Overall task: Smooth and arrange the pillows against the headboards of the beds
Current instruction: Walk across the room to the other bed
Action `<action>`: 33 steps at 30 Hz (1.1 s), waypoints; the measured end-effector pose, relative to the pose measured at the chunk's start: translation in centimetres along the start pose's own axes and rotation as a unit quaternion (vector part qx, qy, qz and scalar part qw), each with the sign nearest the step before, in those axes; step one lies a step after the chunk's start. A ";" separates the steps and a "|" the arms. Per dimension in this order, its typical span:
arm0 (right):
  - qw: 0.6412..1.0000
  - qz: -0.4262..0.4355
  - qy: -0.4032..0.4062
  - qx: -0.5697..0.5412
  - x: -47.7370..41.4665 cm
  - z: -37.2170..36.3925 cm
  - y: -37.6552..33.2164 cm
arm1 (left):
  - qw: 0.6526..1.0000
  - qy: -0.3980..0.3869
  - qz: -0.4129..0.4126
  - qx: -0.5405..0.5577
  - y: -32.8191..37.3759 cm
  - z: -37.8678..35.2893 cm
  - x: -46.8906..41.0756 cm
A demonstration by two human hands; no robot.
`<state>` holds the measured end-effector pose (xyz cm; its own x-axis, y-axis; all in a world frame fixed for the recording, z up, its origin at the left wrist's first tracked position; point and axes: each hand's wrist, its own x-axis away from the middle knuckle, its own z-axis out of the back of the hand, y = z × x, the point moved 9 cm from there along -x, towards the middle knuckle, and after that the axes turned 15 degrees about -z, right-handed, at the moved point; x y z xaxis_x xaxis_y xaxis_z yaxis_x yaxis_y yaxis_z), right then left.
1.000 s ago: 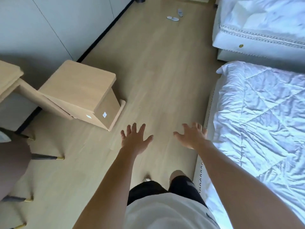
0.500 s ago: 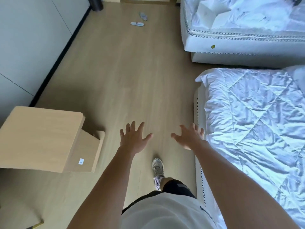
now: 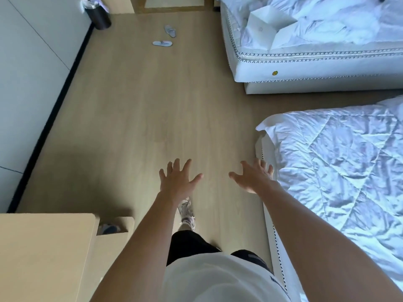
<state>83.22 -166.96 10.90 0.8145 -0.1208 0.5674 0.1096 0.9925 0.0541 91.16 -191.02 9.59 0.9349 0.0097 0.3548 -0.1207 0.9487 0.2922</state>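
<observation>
Both my arms reach forward over the wooden floor. My left hand (image 3: 177,178) is spread flat with straight fingers and holds nothing. My right hand (image 3: 254,177) is also spread and empty, hanging just left of the near bed's mattress edge (image 3: 267,153). A crumpled white quilt (image 3: 340,162) covers the near bed on my right. The far bed (image 3: 305,68) stands at the upper right with rumpled white bedding (image 3: 309,25) on it. No headboard is in view, and I cannot pick out a pillow for certain.
A light wooden table (image 3: 43,253) stands at the lower left. A black bin (image 3: 98,15) sits by the grey wall (image 3: 28,68) at the top left, with a pair of slippers (image 3: 165,38) on the floor (image 3: 163,105) nearby. My shoe (image 3: 186,211) is under my left arm.
I have stepped forward along the near bed. The wooden table has slid to the lower left, the far bed and slippers are closer, and the bin has come into view. Both hands stay spread.
</observation>
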 end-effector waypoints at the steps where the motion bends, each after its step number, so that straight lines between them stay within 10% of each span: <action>1: 1.000 -0.007 0.001 -0.003 -1.4 0.9 -0.7 | 1.000 -0.001 -0.008 0.001 -0.4 0.8 -1.9; 16: 0.989 -0.111 -0.009 -0.094 -18.7 15.1 -13.3 | 0.993 -0.042 -0.102 -0.052 -6.3 15.8 -29.8; 33: 0.949 -0.244 -0.021 -0.198 -43.1 27.6 -3.5 | 0.959 -0.077 -0.248 -0.116 10.3 22.1 -61.9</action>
<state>31.97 -164.74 8.93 0.5886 -0.5560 0.5869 0.6807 0.7325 0.0113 24.68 -188.88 10.26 0.7958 -0.4905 0.3550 0.4206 0.8696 0.2588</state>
